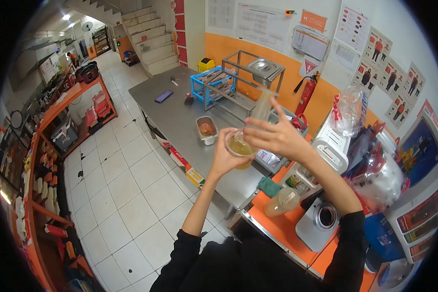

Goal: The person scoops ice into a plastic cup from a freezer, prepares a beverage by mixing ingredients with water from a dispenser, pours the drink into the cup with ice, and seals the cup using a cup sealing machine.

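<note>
My left hand [228, 155] holds a clear plastic cup [242, 146] with yellowish-green liquid and what looks like ice in it. Close above and beside that cup is my right hand [273, 137], its fingers around a blurred, translucent tall container [262, 106] that is tilted over the cup's side; its contents cannot be made out. Under both hands lies the steel table [230, 186]. A small steel pan [206, 130] with reddish-brown food stands left of the cup. On the orange counter [277, 233], a lidded clear container [282, 202] of cloudy liquid stands near a green cloth [270, 187].
A steel rack [241, 100] and a blue crate [208, 87] stand at the table's back. A phone [164, 96] lies at the left. A white-and-black appliance [318, 222] sits on the counter, with plastic bags [379, 175] at the right. Tiled floor [131, 182] runs along the left.
</note>
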Motion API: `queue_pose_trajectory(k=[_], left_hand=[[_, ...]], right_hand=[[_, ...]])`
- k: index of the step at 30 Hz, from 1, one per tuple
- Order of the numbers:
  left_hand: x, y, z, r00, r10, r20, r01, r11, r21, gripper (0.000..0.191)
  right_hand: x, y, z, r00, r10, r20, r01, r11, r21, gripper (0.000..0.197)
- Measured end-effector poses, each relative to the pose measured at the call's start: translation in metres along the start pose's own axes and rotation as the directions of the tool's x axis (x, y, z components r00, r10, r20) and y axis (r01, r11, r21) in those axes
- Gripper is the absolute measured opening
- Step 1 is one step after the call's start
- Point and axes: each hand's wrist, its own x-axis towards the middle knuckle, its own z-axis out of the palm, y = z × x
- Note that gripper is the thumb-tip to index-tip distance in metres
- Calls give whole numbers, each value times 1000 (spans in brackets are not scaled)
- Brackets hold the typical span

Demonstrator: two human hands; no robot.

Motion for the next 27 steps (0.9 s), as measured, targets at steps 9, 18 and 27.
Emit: queue_pose_trajectory(k=[9, 18, 27], left_hand=[[-16, 36, 23, 988, 59, 145, -30, 980, -197, 85], [-41, 73, 84, 940, 44, 339, 52, 962, -268, 88], [-102, 89, 177, 901, -27, 433, 91, 987, -129, 102]], right_hand=[[-19, -24, -67, 955, 250, -160, -271, 955, -121, 24], [-89, -81, -125, 882, 472, 13, -467, 876, -122, 41], [-271, -194, -250, 43, 950, 309, -856, -125, 502, 50]])
